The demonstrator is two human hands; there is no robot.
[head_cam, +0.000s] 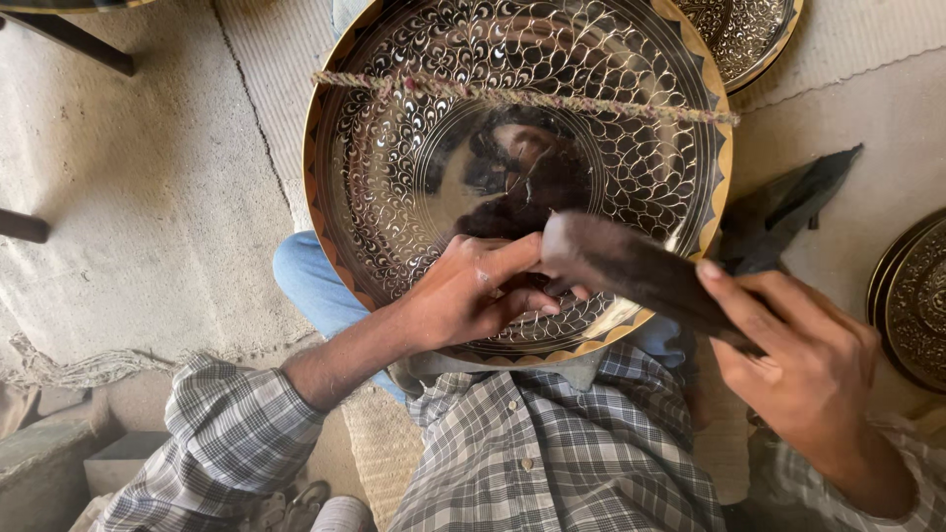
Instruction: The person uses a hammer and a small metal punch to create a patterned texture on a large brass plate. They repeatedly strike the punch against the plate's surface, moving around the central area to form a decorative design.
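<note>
The engraved brass tray [414, 148] already bears dense pattern (rim band plain); left hand [473, 291] pinches something hidden against it, right hand [798, 365] grips a dark tool [631, 271].

Grey-white plaid shirt [552, 453] (buttoned front), sleeves rolled; blue jeans [310, 281].

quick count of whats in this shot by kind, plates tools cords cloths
Engraved metal plates: 3 (large plate on the lap, one at top right, one at right edge)
Dark hammer-like tool: 1, in right hand, left hand beside its head
Braided cord: 1
Dark cloth: 1
Total: 6
</note>
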